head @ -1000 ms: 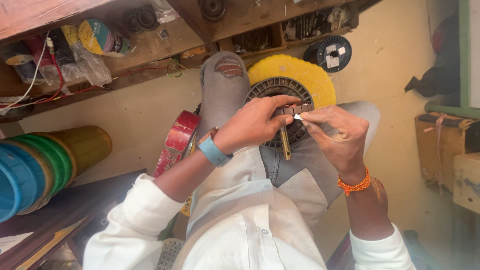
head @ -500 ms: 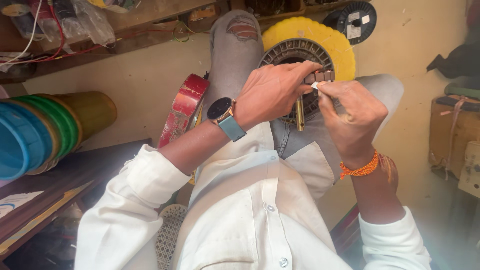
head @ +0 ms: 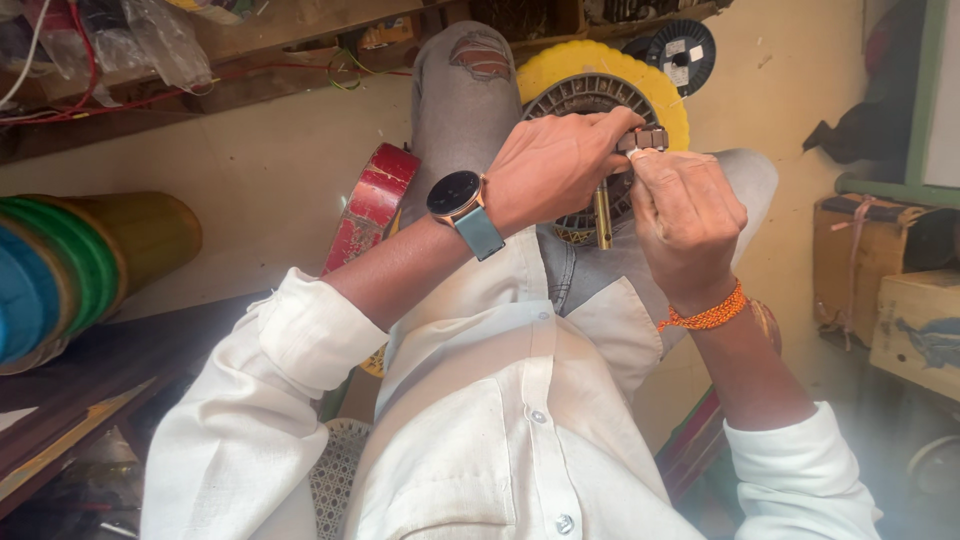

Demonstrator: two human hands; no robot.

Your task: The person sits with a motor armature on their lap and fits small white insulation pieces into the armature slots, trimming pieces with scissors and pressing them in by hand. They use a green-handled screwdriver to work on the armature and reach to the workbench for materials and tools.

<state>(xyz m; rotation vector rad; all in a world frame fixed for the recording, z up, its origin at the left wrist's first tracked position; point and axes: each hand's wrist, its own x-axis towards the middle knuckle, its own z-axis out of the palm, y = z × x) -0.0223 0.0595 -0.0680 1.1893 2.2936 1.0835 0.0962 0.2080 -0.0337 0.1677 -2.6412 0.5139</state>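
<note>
both hands meet above the lap: left hand (head: 555, 170) pinches a small metal block (head: 648, 138), right hand (head: 688, 215) closed beside it, brass rod (head: 603, 215) hanging between them, yellow-rimmed round stator (head: 600, 85) behind.

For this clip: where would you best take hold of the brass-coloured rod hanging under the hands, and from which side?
Probably the bare lower shaft of the brass-coloured rod, with a pinch from the person's left. It hangs upright, and its top disappears between the left hand and right hand, so only the lower end is free; the right hand crowds the other side.
</note>
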